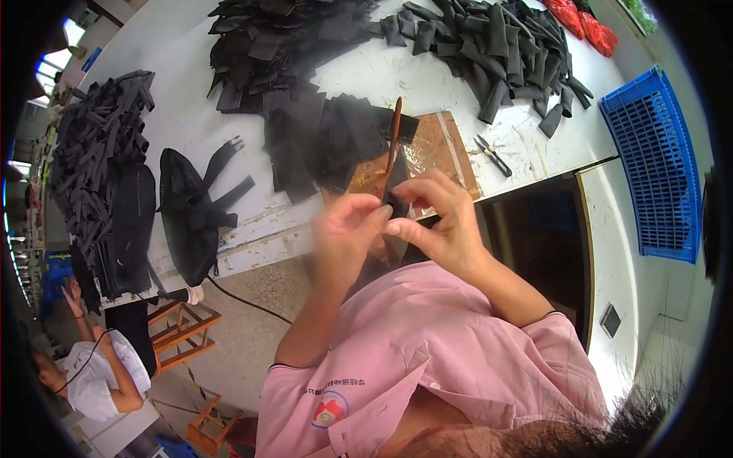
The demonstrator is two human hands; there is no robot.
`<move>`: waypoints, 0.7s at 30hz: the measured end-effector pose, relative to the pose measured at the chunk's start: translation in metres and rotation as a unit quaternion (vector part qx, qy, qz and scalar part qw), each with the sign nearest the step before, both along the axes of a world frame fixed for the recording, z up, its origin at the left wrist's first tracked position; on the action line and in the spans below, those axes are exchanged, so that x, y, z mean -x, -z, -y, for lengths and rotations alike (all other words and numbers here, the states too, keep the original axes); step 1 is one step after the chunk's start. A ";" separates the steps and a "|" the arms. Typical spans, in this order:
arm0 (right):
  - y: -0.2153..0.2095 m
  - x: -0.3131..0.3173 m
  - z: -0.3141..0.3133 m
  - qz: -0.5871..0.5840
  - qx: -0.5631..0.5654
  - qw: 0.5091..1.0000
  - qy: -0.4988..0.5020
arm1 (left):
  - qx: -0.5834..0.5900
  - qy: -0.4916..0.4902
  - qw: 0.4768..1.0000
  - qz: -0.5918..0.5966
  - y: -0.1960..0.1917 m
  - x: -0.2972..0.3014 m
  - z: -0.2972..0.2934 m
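Close in front of my chest, both hands meet over a small black fabric piece. My left hand is closed, thumb and fingers pinching the piece from its left side. My right hand pinches it from the right, thumb and forefinger curled together. Just beyond my fingers a slim reddish-brown stick points away over a brown board; its lower end is hidden near the fabric. Flat black fabric pieces lie fanned out at the board's left.
Heaps of black fabric pieces, folded black pieces and narrow strips cover much of the white table. Small snips lie right of the board. A blue crate stands at far right. Another person works at lower left.
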State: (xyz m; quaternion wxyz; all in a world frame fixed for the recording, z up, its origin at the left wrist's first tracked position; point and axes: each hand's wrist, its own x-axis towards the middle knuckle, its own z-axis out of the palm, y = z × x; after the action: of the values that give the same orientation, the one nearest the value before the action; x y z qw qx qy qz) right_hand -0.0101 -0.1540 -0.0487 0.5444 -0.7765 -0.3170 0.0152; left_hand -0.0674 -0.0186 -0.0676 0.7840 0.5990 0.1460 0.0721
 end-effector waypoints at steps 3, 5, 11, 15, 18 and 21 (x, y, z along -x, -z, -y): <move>0.013 -0.001 -0.003 -0.127 -0.033 0.991 0.000 | 0.026 -0.019 0.999 0.027 0.007 -0.002 0.011; 0.019 -0.003 -0.005 -0.089 -0.024 0.996 0.017 | -0.386 -0.149 0.902 0.121 0.019 -0.001 0.019; 0.036 -0.008 -0.013 0.022 0.038 0.987 0.154 | -0.005 -0.151 0.988 -0.004 0.013 -0.014 0.016; 0.035 -0.015 -0.002 -0.325 -0.097 0.940 0.033 | 0.367 0.030 0.929 0.044 0.016 -0.011 0.002; 0.040 -0.014 0.000 -0.644 -0.284 0.706 -0.077 | -0.045 -0.112 0.991 0.061 0.036 -0.016 0.010; 0.032 -0.012 -0.007 -0.641 -0.317 0.691 -0.106 | -0.285 -0.186 0.934 0.105 0.041 -0.018 0.017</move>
State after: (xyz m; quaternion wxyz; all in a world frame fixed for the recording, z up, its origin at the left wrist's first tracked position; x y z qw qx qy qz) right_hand 0.0019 -0.1466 -0.0807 0.8240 -0.3204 0.0428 0.4653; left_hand -0.0489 -0.0354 -0.1082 0.5636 0.7484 0.1450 0.3180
